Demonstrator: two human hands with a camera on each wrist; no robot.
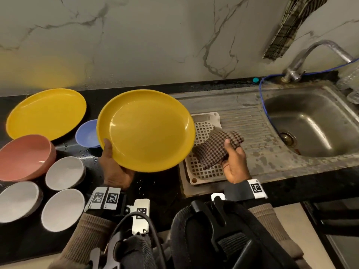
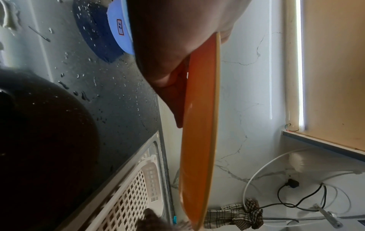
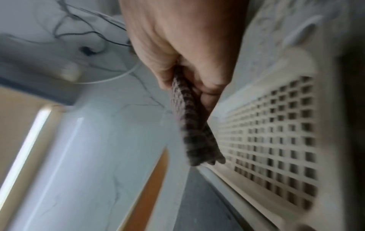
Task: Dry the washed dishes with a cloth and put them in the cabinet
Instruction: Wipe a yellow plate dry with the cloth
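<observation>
Black counter (image 1: 159, 189), hands gripping plate (image 1: 145, 131), cloth (image 1: 217, 150)

A small rectangular sticker (image 2: 119, 28) with a red border sits on the underside of the blue bowl (image 2: 118, 31) in the left wrist view; its dark characters are too blurred to read. The wristband tags (image 1: 105, 198) carry only square code patterns.
</observation>
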